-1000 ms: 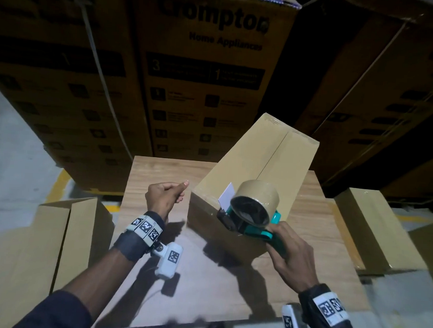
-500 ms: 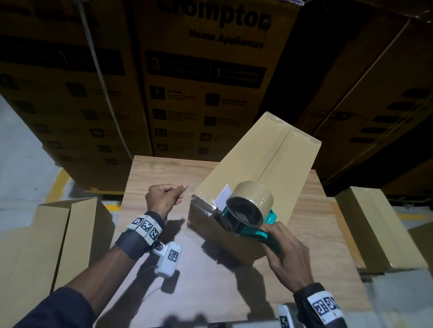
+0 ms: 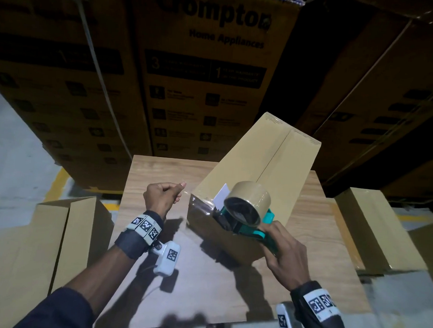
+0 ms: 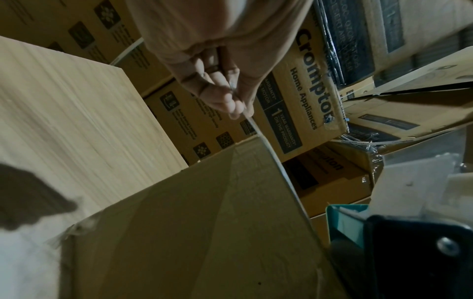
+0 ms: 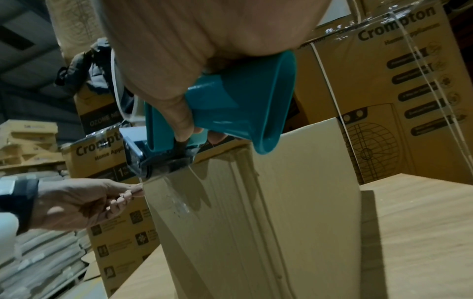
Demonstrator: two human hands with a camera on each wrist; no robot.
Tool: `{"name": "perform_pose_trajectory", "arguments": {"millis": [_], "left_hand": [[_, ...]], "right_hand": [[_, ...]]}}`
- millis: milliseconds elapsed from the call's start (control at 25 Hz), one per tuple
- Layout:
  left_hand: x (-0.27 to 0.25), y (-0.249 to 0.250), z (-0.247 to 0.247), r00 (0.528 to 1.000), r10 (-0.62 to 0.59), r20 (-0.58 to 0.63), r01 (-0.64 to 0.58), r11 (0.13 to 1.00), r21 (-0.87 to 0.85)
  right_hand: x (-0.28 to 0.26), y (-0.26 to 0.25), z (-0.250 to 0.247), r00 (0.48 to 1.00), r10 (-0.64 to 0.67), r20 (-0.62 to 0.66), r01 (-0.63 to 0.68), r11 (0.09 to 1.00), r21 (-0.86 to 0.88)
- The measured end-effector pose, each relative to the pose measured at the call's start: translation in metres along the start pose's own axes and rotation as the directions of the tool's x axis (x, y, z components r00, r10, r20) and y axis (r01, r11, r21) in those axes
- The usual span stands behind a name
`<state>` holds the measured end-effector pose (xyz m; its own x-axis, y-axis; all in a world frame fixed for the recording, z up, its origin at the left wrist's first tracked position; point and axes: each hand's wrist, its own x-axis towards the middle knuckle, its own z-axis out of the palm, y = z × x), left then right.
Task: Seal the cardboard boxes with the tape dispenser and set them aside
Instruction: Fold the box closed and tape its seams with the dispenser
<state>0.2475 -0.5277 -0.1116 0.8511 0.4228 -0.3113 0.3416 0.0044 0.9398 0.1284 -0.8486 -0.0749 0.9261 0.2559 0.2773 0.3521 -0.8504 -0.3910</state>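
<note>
A long plain cardboard box (image 3: pixel 265 161) lies slantwise on the wooden table (image 3: pixel 160 171), its top flaps meeting in a middle seam. My right hand (image 3: pixel 274 240) grips the teal handle of the tape dispenser (image 3: pixel 248 214), which sits at the box's near end with its brown roll up. Clear tape (image 5: pixel 153 179) runs from the dispenser's mouth over the box's near corner. My left hand (image 3: pixel 178 189) hovers just left of that corner and pinches the tape's free end (image 4: pixel 258 129) between thumb and fingers. In the left wrist view the box (image 4: pixel 204 222) fills the lower frame.
Tall stacks of printed appliance cartons (image 3: pixel 202 76) wall off the far side of the table. Plain cardboard boxes stand on the floor at the left (image 3: pixel 45 243) and at the right (image 3: pixel 376 228). A yellow line (image 3: pixel 58 184) marks the floor.
The dispenser has shifted a little leftward at the box's near end. My left hand stays by the corner, still pinching the tape.
</note>
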Motion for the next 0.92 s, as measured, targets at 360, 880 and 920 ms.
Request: {"name": "perform_pose_trajectory", "arguments": {"millis": [360, 880, 920], "left_hand": [[0.000, -0.027, 0.015, 0.955, -0.238, 0.179, 0.263, 0.955, -0.135], [-0.040, -0.034, 0.005, 0.873, 0.309, 0.378, -0.384, 0.913, 0.139], [-0.038, -0.035, 0.006, 0.876, 0.306, 0.373, -0.375, 0.919, 0.126]], "right_hand": [[0.000, 0.004, 0.002, 1.000, -0.021, 0.010, 0.021, 1.000, -0.003], [-0.002, 0.010, 0.006, 1.000, -0.022, 0.014, 0.021, 1.000, 0.019], [-0.002, 0.011, 0.006, 1.000, -0.026, 0.016, 0.026, 1.000, 0.017]]}}
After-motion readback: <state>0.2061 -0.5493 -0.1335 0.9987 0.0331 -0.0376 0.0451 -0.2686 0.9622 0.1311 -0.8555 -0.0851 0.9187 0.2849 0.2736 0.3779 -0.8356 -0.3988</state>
